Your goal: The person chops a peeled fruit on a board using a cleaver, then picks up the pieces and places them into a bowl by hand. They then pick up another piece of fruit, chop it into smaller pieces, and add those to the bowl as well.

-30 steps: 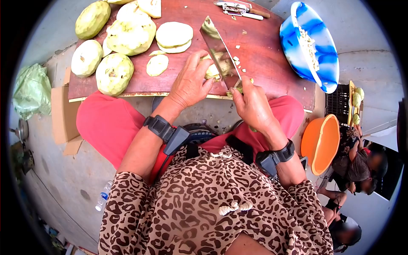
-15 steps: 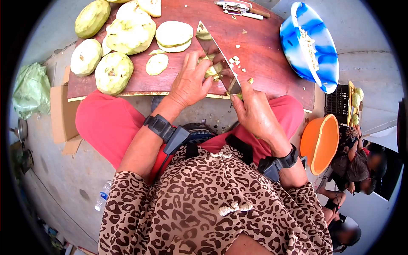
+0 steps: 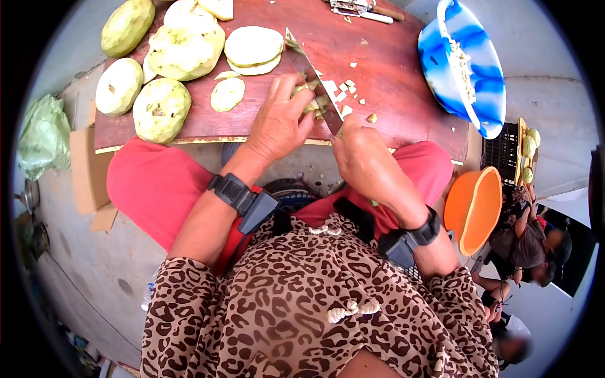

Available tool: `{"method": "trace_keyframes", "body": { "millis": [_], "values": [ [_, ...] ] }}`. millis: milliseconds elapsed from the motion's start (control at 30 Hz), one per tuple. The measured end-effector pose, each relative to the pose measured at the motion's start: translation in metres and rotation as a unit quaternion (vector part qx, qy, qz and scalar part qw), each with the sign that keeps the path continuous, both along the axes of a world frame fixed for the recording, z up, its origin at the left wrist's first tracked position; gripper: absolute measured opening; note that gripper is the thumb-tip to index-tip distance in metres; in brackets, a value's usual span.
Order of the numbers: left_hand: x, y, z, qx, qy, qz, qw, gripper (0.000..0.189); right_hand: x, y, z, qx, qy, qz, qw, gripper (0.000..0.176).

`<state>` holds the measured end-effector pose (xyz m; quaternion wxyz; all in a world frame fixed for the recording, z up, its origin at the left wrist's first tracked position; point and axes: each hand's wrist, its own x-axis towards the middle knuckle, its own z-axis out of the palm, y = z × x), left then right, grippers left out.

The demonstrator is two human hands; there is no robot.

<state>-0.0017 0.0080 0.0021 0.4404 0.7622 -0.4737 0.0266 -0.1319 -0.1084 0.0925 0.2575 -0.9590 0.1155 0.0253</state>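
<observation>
Two hidden bits: I am losing the knife's [image 3: 307, 66] handle inside the right hand [image 3: 360, 157], which is gripping it closed; a peeler [image 3: 364, 7] is running off the top edge.
Left hand [image 3: 277, 123]: curled fingers are holding pale green strips [image 3: 313, 103] against the blade, mid-board.
Bowls: the blue-and-white bowl [image 3: 488, 75] is holding diced pieces [image 3: 463, 66]; the orange bowl [image 3: 471, 211] is standing tilted.
Surface: the red wooden board [image 3: 397, 88] is lying across the lap, carrying peeled green fruits [image 3: 161, 110].
Room: bare concrete floor [image 3: 101, 264] is showing around it.

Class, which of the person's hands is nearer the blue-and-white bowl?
Right. The right hand, gripping the knife, sits below and left of the bowl. The left hand, holding down the vegetable strips, lies farther left.
</observation>
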Motion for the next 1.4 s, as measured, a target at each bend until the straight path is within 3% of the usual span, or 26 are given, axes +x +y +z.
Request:
{"method": "trace_keyframes", "body": {
  "millis": [567,1000,1400],
  "values": [
    [0.003,0.008,-0.004,0.01,-0.008,-0.029,1.0,0.041,-0.002,-0.025,-0.032,0.039,-0.061,-0.056,0.996,0.026],
    [0.001,0.01,-0.008,-0.001,-0.013,-0.006,1.0,0.048,-0.013,-0.003,0.014,0.072,-0.019,-0.031,0.997,0.02],
    [0.001,0.01,-0.007,0.01,-0.025,0.001,1.0,0.045,-0.015,0.002,0.01,0.05,-0.009,-0.025,0.998,0.02]
  ]
}}
